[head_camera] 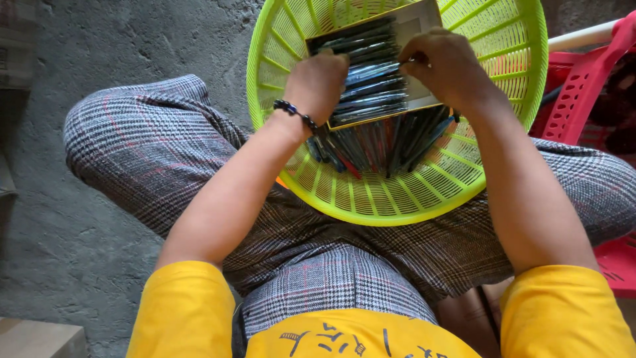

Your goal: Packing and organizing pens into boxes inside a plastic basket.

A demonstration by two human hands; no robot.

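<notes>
A lime-green slotted plastic basket rests on my lap. Over it I hold a flat cardboard tray filled with a row of dark, shiny sticks. My left hand, with a beaded bracelet at the wrist, grips the tray's left side. My right hand is on the right side, its fingertips pinched at the ends of the sticks. More dark sticks lie loose in the basket below the tray, a few with red tips.
A red plastic crate with a white bar across it stands at the right, and another red piece by my right knee. Grey concrete floor lies to the left. I wear plaid trousers and a yellow shirt.
</notes>
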